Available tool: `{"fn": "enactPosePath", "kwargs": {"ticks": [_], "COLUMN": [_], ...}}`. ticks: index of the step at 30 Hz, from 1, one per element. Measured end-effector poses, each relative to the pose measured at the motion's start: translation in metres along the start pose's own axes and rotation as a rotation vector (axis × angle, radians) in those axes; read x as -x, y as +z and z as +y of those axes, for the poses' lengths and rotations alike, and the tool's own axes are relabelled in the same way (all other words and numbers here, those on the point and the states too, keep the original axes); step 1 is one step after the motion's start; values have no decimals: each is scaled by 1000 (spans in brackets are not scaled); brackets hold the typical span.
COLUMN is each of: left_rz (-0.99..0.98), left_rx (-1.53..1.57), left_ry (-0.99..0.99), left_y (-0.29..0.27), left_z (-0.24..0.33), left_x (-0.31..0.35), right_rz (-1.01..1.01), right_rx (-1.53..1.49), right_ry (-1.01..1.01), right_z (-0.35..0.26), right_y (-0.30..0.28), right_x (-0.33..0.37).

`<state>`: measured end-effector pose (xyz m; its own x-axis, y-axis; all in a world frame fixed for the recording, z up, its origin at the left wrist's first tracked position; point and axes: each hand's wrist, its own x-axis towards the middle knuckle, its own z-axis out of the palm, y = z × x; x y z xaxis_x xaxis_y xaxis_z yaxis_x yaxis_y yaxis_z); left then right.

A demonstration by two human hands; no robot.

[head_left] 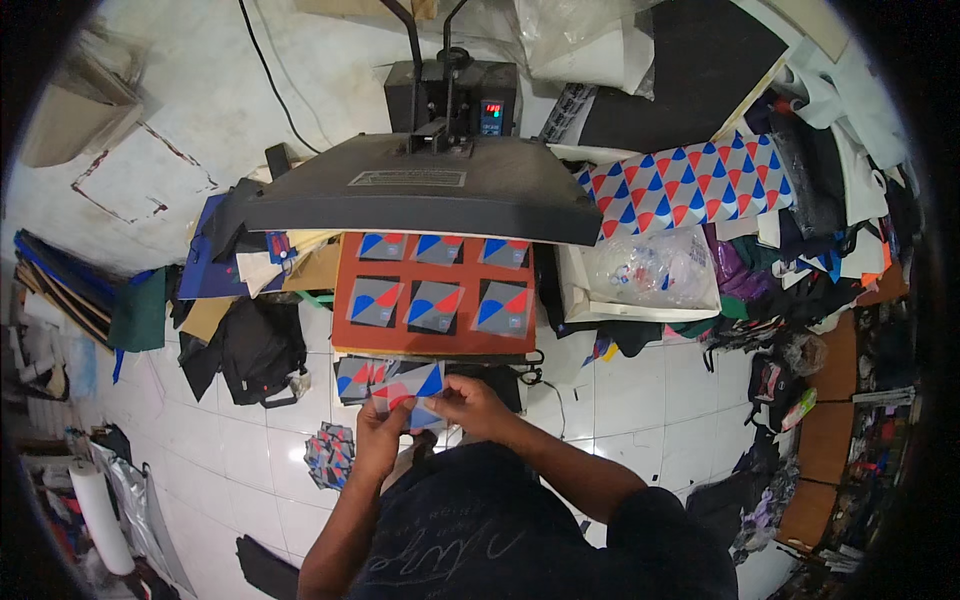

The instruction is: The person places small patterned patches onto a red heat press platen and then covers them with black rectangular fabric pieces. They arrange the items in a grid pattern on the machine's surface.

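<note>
At the far left, a white paper roll (98,515) is standing on the tiled floor (640,400), and a green folder-like sheet (138,312) is leaning beside a stack of dark boards. Nearer the middle, a black bag (258,348) is lying on the floor, with a small pile of printed scraps (330,455) just below it.

The left hand (380,432) is closing around a small stack of printed pieces (405,388), grey with red and blue triangles, thumb on top and fingers curled beneath. The stack is sitting just in front of the person's chest, below the near edge of the press. The right hand (470,402) is pinching the same stack from the right side, fingertips bent over its upper edge; both hands are gripping it together.

Just above the hands, the heat press (420,190) is standing open, its dark upper plate swung up over the orange lower platen (352,262). Six grey pieces with red and blue corners (436,306) are lying on the platen in two rows of three.

To the right, a white tray (572,290) is holding a clear plastic bag (655,268), and a sheet patterned with red and blue triangles (685,185) is lying behind it. Heaps of fabric and bags (820,250) are crowding the far right.
</note>
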<state>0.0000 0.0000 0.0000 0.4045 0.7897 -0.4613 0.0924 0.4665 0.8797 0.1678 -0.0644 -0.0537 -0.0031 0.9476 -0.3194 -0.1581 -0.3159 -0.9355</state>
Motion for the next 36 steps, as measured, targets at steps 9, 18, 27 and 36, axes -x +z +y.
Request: {"fn": "enactPosePath", "kwargs": {"ticks": [9,18,27,36], "left_rz": [-195,-33,167,290], "left_rx": [-185,-108,-491,-462], "left_ry": [18,-28,-174,-573], "left_y": [26,-4,-168,-252], "left_z": [2,4,-142,-234], "left_x": [-3,-4,14,107], "right_rz": [100,412,1202,1512], "right_rx": [-270,-237,-161,101], "right_ry": [-105,-106,-312,-121], "right_z": [-6,3,35,65], "right_y": [-10,-68,-271,-406], "right_x": [33,52,100,120]}}
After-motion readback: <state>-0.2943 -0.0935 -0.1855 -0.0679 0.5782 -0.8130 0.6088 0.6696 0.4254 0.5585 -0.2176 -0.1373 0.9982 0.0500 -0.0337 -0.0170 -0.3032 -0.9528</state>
